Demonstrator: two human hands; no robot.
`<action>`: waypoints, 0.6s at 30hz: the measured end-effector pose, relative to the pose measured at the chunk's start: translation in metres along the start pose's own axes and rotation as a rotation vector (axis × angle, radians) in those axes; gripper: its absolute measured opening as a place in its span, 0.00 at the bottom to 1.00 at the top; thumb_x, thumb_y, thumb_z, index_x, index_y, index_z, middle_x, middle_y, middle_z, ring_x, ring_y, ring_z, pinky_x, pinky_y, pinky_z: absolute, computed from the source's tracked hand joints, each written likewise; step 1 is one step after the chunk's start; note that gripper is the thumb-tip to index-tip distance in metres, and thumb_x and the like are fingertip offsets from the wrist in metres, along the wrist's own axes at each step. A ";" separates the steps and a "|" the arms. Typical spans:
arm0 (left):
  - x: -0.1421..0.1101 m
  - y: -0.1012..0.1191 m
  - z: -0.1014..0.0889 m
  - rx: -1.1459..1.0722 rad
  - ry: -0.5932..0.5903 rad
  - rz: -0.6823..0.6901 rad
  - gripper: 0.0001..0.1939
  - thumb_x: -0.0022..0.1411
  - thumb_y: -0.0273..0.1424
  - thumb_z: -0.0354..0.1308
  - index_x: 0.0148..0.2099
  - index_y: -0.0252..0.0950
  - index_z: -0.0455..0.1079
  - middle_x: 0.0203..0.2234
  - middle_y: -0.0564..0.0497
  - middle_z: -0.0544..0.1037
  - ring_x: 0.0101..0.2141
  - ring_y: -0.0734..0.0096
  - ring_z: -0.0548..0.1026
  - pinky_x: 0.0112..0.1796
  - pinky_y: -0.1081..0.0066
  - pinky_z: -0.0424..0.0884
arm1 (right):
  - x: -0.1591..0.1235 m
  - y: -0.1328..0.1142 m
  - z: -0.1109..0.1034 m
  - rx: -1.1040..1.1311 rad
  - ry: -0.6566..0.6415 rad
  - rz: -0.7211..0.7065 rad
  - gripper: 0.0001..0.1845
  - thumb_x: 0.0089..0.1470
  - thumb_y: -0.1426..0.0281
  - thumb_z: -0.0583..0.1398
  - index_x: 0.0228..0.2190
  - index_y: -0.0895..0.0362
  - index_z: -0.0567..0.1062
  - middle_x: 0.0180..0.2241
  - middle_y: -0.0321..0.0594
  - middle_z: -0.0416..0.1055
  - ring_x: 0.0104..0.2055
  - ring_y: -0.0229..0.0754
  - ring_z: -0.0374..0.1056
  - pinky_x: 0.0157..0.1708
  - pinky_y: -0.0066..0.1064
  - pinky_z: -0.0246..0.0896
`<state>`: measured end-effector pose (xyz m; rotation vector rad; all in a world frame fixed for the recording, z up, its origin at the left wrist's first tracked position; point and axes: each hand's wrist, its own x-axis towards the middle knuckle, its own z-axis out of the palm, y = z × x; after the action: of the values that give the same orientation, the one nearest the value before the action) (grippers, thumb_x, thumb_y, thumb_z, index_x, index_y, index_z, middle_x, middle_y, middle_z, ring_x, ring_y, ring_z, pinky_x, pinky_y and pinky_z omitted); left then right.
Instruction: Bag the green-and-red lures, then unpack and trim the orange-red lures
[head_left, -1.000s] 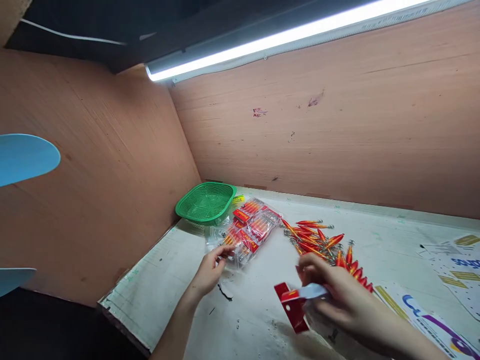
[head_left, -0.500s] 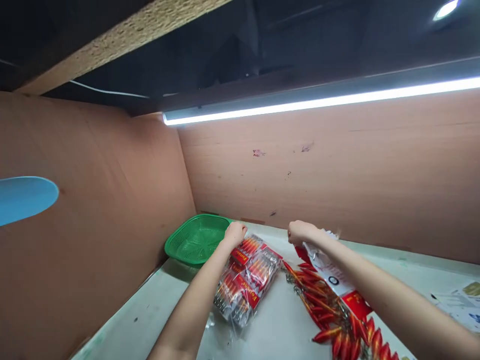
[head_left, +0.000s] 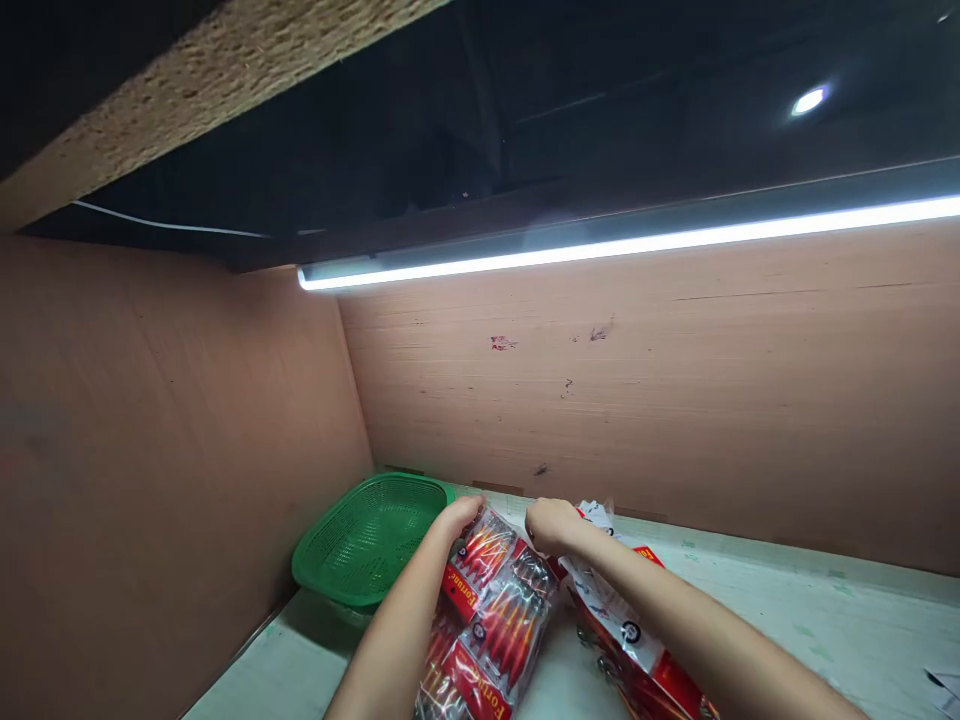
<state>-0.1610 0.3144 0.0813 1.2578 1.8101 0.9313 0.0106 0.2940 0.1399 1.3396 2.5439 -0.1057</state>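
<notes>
A clear plastic bag (head_left: 506, 610) holds several red "Fortune" packs of slim red-orange, lure-like pieces with metal clips. My left hand (head_left: 463, 512) is closed on its upper left edge. My right hand (head_left: 553, 525) is closed near the bag's upper right corner, its fingertips turned away, so what they grip is hidden. Under my right wrist and forearm lies a red-and-white printed packet (head_left: 631, 634) with crinkled plastic at its top. Red lure-like pieces show beside it and are cut off by the lower frame edge.
A green plastic basket (head_left: 375, 540) stands in the far left corner, left of my left hand. Wooden panels (head_left: 675, 400) close the left side and back of the pale worktop (head_left: 787, 610). A light strip (head_left: 630, 245) runs along the back, under a dark overhead shelf.
My view has tilted up, so everything sits lower. My right hand has moved left, closer to my left hand and the bag, and the red-and-white packet has shifted with it.
</notes>
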 end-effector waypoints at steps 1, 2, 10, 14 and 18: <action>-0.004 0.002 -0.006 -0.009 -0.013 -0.006 0.17 0.66 0.37 0.57 0.53 0.34 0.67 0.47 0.46 0.73 0.43 0.62 0.75 0.42 0.58 0.75 | -0.008 -0.002 -0.008 -0.010 0.038 -0.018 0.15 0.61 0.65 0.60 0.48 0.58 0.72 0.48 0.43 0.71 0.46 0.45 0.71 0.45 0.43 0.69; -0.009 0.004 -0.015 -0.011 -0.025 -0.001 0.16 0.66 0.37 0.57 0.52 0.34 0.68 0.47 0.46 0.74 0.42 0.63 0.75 0.41 0.59 0.75 | -0.016 -0.004 -0.016 -0.020 0.078 -0.038 0.14 0.61 0.64 0.59 0.47 0.58 0.72 0.48 0.43 0.71 0.46 0.44 0.71 0.45 0.42 0.69; -0.099 0.048 -0.122 -0.078 0.193 0.296 0.13 0.66 0.38 0.57 0.42 0.32 0.72 0.37 0.50 0.77 0.35 0.68 0.76 0.37 0.64 0.74 | -0.089 -0.034 -0.102 -0.077 0.399 -0.205 0.11 0.58 0.73 0.56 0.32 0.55 0.80 0.29 0.40 0.79 0.32 0.39 0.73 0.30 0.28 0.60; -0.144 0.082 -0.162 -0.141 0.384 0.488 0.15 0.63 0.40 0.58 0.34 0.32 0.76 0.25 0.53 0.76 0.28 0.73 0.73 0.33 0.71 0.69 | -0.116 -0.044 -0.146 -0.105 0.555 -0.201 0.13 0.55 0.72 0.55 0.30 0.54 0.81 0.24 0.38 0.77 0.24 0.36 0.68 0.23 0.27 0.50; -0.165 0.112 -0.183 -0.202 0.505 0.630 0.16 0.57 0.42 0.62 0.28 0.33 0.78 0.18 0.54 0.74 0.23 0.75 0.70 0.29 0.75 0.65 | -0.131 -0.055 -0.176 -0.141 0.707 -0.152 0.13 0.55 0.73 0.56 0.32 0.56 0.82 0.26 0.40 0.77 0.24 0.37 0.67 0.22 0.28 0.46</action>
<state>-0.2308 0.1575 0.2909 1.5921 1.6217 1.8709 0.0017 0.1900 0.3405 1.2851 3.1360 0.6136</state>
